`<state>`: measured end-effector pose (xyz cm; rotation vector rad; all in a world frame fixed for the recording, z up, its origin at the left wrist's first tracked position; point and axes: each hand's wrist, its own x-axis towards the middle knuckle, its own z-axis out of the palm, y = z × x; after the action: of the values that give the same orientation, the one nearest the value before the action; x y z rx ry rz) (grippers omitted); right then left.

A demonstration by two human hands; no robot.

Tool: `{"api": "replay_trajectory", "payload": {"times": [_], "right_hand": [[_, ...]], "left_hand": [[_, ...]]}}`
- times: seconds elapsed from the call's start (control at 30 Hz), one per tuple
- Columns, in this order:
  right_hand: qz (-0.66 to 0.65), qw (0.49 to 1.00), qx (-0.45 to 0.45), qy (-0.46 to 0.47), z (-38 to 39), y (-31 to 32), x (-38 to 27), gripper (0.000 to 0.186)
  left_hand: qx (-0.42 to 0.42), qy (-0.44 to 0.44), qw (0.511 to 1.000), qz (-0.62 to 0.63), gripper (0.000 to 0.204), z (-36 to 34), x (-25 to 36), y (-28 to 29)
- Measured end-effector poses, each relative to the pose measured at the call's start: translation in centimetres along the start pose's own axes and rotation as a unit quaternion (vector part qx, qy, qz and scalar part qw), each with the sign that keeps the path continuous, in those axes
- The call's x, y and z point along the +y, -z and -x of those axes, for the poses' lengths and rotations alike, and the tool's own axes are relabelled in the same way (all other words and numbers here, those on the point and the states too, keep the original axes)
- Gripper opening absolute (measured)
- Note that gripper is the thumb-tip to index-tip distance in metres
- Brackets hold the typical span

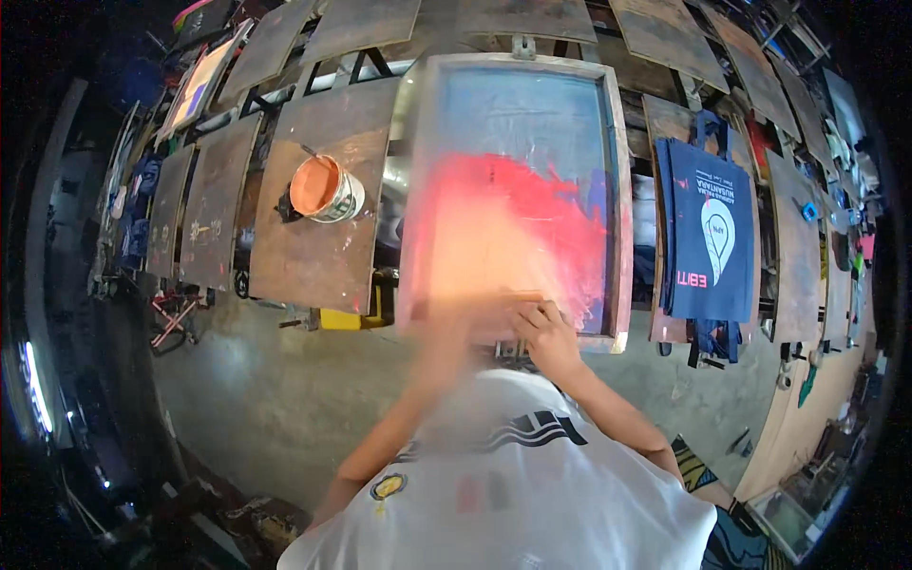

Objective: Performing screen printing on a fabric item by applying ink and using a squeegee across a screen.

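Observation:
A wooden-framed printing screen point(617, 190) lies in front of me. Its mesh point(518, 109) is bluish at the far part. Wet red-pink ink point(499, 180) spreads over the middle, with a paler orange swath nearer me. At the near edge my right hand point(546, 331) has its fingers curled over what looks like a squeegee point(521, 296), of which only a thin orange edge shows. Beside it on the left, my left hand point(445, 347) is at the same near edge, its fingers lost in a hazy blur.
Left of the screen, a bucket of orange ink point(318, 187) with a stick in it stands on a brown board point(323, 261). A stack of navy tote bags point(711, 233) lies on the board to the right. More boards point(537, 19) line the far side. Concrete floor point(275, 380) shows below.

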<state>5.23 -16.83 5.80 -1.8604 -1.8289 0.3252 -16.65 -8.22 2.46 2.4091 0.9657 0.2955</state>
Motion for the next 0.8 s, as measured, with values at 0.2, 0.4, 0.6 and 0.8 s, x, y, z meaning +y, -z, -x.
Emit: {"api": "replay_trajectory", "payload": {"times": [0.2,0.4,0.6,0.8], "right_hand": [[-0.003,1.0,0.001,-0.015,1.1,-0.7,-0.3,0.036],[0.009,0.999,0.011,-0.052,0.9,-0.6,-1.0,0.039],[0.037,0.997,-0.016,-0.069,2.1,-0.7,-1.2,0.038],[0.052,0.993,0.042,-0.095,1.3,-1.2,-1.0,0.037]], "left_hand": [[-0.04,0.016,0.998,0.042,0.054,-0.5,0.6,1.2],[-0.051,-0.006,0.996,0.068,0.057,-2.4,1.7,2.9],[-0.064,-0.037,0.996,0.058,0.058,-2.3,1.3,3.0],[-0.063,-0.068,0.994,0.061,0.057,-3.9,1.0,3.0]]}}
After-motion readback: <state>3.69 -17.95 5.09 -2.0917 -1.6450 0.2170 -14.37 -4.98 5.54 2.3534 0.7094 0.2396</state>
